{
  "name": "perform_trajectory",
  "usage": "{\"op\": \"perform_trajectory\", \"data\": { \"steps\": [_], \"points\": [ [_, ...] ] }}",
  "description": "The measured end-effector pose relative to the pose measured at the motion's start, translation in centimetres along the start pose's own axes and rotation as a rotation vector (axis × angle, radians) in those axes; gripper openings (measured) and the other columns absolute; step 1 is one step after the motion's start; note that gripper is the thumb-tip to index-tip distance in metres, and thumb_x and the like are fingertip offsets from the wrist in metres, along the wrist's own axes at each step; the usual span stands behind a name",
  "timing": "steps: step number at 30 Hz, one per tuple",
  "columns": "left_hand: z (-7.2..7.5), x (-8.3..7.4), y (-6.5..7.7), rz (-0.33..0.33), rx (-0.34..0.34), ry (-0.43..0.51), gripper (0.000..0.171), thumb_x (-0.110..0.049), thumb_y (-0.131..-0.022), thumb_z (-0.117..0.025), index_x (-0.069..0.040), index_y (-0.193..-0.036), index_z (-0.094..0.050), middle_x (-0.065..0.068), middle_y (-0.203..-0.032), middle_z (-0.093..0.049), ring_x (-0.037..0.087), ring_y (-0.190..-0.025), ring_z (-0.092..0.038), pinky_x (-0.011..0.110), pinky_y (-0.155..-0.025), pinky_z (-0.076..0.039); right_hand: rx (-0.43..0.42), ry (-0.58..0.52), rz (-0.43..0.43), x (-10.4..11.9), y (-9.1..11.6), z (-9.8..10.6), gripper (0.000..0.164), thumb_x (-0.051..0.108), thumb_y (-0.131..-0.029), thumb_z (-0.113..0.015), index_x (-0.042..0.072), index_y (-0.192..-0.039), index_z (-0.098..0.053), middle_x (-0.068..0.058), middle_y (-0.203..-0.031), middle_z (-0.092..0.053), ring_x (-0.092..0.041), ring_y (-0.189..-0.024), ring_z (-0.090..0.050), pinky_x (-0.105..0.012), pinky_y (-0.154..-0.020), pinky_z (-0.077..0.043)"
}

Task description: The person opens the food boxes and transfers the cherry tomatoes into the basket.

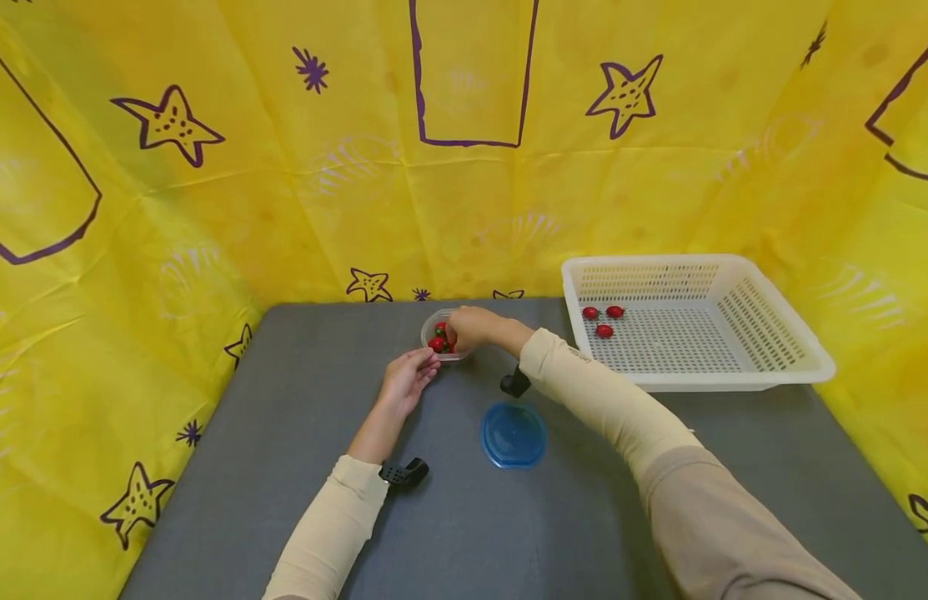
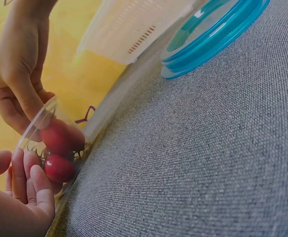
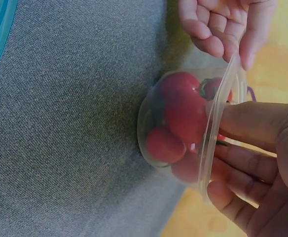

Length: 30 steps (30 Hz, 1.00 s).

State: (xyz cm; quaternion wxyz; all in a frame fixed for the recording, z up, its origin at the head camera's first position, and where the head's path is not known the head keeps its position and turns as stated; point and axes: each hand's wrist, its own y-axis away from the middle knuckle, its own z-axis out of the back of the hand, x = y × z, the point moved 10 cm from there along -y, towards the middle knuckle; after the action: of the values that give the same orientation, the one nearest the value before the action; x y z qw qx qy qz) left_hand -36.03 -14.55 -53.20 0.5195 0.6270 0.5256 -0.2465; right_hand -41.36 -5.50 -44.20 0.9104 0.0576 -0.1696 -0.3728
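A small clear plastic container (image 1: 425, 332) with several red cherry tomatoes (image 1: 436, 343) in it stands near the table's far edge. My left hand (image 1: 406, 380) pinches its near rim between thumb and fingers. From the right, my right hand (image 1: 473, 328) reaches over the rim with its fingers inside. In the right wrist view its thumb and fingers close about a cherry tomato (image 3: 189, 117); the fingertips are partly hidden by the container wall. Green stems show on some tomatoes. A round blue lid (image 1: 513, 435) lies on the table, nearer than the container.
On the right stands a white perforated plastic basket (image 1: 797, 346), with 3 cherry tomatoes (image 1: 604, 331) at its left end. Grey cloth covers the table (image 1: 298, 400). A yellow patterned curtain (image 1: 464, 217) hangs behind and at both sides.
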Motion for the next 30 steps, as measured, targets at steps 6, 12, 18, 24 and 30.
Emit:
{"op": "perform_trajectory", "data": {
  "steps": [6, 12, 18, 24, 30],
  "points": [
    [0.0, 0.0, 0.1, -0.003, 0.002, -0.025, 0.026, -0.012, -0.097, -0.058, 0.005, -0.116, -0.057, -0.006, -0.072, -0.067, 0.006, -0.07, -0.064, 0.022, -0.075, -0.053, -0.015, -0.044, 0.009, -0.3, 0.1, 0.2, 0.014, 0.012, -0.086, -0.07, 0.004, -0.097, -0.075, -0.008, -0.092, -0.073, -0.018, -0.075, -0.058, -0.025, -0.072, -0.053],
    [0.0, 0.0, 0.1, -0.005, 0.003, -0.026, 0.026, -0.012, -0.097, -0.058, 0.006, -0.116, -0.057, -0.006, -0.071, -0.067, 0.006, -0.069, -0.064, 0.021, -0.074, -0.053, -0.041, -0.098, -0.004, -0.5, 0.4, 0.6, 0.012, 0.011, -0.086, -0.07, 0.004, -0.095, -0.075, -0.007, -0.088, -0.072, -0.017, -0.072, -0.058, -0.023, -0.068, -0.051],
    [0.0, 0.0, 0.1, -0.007, 0.002, -0.031, 0.025, -0.012, -0.098, -0.057, 0.005, -0.116, -0.057, -0.006, -0.073, -0.067, 0.006, -0.07, -0.064, 0.021, -0.074, -0.053, -0.093, -0.114, -0.001, -0.7, 0.5, 1.1, 0.013, 0.011, -0.087, -0.069, 0.005, -0.098, -0.075, -0.007, -0.09, -0.073, -0.017, -0.073, -0.059, -0.025, -0.07, -0.053],
    [-0.1, 0.0, 0.0, -0.011, 0.013, -0.024, 0.017, -0.013, -0.098, -0.058, 0.001, -0.108, -0.06, -0.005, -0.072, -0.067, 0.006, -0.07, -0.065, 0.021, -0.074, -0.053, -0.099, -0.066, -0.005, -0.9, 0.6, 1.1, 0.017, 0.009, -0.088, -0.067, 0.005, -0.104, -0.073, -0.008, -0.096, -0.073, -0.019, -0.08, -0.062, -0.028, -0.076, -0.055],
    [-0.1, 0.0, 0.0, -0.011, 0.013, -0.022, 0.014, -0.013, -0.097, -0.059, -0.001, -0.104, -0.061, -0.005, -0.072, -0.067, 0.007, -0.07, -0.065, 0.021, -0.073, -0.053, -0.062, -0.028, -0.022, -0.9, 0.3, 0.4, 0.014, 0.008, -0.087, -0.068, 0.006, -0.099, -0.074, -0.007, -0.091, -0.072, -0.019, -0.076, -0.059, -0.028, -0.075, -0.054]
  ]
}}
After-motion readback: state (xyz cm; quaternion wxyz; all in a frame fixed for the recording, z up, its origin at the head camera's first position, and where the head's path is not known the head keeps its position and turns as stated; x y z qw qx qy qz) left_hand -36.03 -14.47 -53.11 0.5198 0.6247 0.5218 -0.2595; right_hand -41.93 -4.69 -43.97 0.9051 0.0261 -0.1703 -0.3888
